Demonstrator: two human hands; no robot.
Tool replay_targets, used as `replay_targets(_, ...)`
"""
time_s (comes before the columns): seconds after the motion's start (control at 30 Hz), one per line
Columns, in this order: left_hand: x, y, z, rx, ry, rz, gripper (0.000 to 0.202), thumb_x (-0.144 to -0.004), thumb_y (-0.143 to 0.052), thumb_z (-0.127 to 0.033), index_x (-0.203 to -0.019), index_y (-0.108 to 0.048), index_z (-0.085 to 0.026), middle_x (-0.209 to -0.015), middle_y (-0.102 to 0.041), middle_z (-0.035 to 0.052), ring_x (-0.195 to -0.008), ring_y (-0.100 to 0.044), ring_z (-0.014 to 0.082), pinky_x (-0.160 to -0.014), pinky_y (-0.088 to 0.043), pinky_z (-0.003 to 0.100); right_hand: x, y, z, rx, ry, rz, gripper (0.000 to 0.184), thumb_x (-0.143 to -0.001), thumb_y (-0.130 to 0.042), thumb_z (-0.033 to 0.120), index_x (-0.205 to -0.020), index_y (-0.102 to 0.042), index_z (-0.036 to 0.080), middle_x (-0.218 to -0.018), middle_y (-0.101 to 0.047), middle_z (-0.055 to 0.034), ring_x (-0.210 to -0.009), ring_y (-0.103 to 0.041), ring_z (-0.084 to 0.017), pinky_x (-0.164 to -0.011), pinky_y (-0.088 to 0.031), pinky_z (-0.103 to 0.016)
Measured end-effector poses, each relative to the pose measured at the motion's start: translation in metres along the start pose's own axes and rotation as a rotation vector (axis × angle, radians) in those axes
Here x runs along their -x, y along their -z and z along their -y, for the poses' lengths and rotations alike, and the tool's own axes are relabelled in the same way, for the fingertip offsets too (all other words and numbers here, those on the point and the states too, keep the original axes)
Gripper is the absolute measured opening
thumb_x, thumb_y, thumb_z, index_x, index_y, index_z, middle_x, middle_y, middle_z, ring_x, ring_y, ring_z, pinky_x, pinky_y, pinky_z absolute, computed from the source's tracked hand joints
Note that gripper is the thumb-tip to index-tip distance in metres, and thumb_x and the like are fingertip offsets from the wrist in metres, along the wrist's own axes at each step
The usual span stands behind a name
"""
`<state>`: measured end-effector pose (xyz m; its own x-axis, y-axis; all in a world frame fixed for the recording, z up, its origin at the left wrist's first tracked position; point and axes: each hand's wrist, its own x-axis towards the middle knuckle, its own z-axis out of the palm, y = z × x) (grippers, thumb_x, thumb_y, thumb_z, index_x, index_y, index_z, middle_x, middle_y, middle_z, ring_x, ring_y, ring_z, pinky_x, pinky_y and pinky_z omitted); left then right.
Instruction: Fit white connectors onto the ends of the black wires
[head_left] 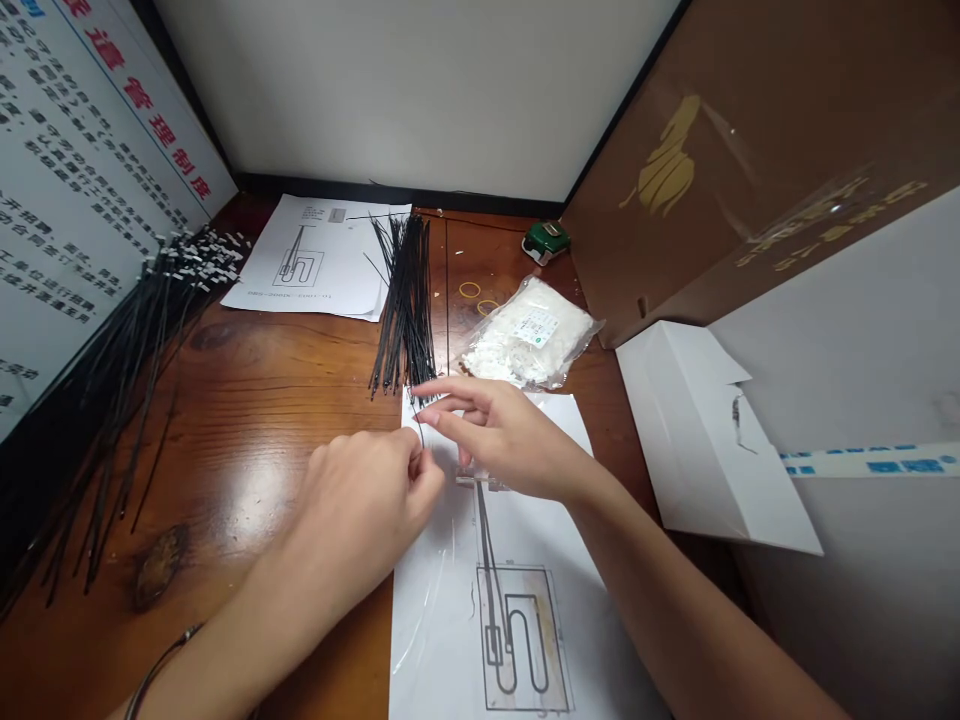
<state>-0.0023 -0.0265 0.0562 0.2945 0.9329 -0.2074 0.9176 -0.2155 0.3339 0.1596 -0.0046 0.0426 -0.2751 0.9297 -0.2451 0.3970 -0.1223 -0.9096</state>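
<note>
Grip of the left hand (375,480): thumb and forefinger pinched on a thin black wire (421,430), which stands up at a slant from the fingertips. Right hand (502,435) at the wire's upper end, forefinger and thumb stretched toward it; cannot tell whether that grip clasps it. Wire sits above the top left part of a drawing sheet (431,620), printed with a looped diagram. Below the right palm, a clear piece (471,478), mostly hidden, lies on the sheet. Just beyond the fingers, a loose bundle of black wires (411,290). To its right, a clear bag of white material (525,335), two yellow rubber bands (470,290) beside it, a green tape measure (546,242) farther back. To its left, a second printed sheet (251,270); at far left, white-tipped black wires (202,262). All on a wooden bench (300,375). Brown carton (727,110) along the right side.
</note>
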Motion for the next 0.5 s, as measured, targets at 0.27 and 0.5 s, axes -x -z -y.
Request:
replay_targets(0.27, 0.005, 0.001, 0.013, 0.69, 0.178, 0.185, 0.027, -0.074, -0.047, -0.027, -0.049, -0.041, -0.019, -0.047, -0.043, -0.0047, -0.046, -0.037, 0.0101, -0.048, -0.025, 0.024, 0.003, -0.003, 0.001, 0.191, 0.159, 0.132, 0.029, -0.079, -0.055, 0.01, -0.099, -0.072, 0.02, -0.088, -0.071, -0.0027, -0.061, -0.061, -0.011, -0.057, -0.046, -0.025)
replay_targets(0.5, 0.009, -0.007, 0.019, 0.763, 0.163, 0.252, 0.033, -0.08, -0.042, -0.029, -0.05, -0.048, -0.019, -0.05, -0.056, -0.0019, -0.052, -0.048, 0.0123, -0.056, -0.034, 0.026, 0.001, -0.012, 0.001, 0.316, 0.184, -0.034, 0.017, -0.081, -0.059, 0.018, -0.086, -0.075, 0.022, -0.087, -0.074, -0.0008, -0.069, -0.064, -0.014, -0.062, -0.045, -0.026)
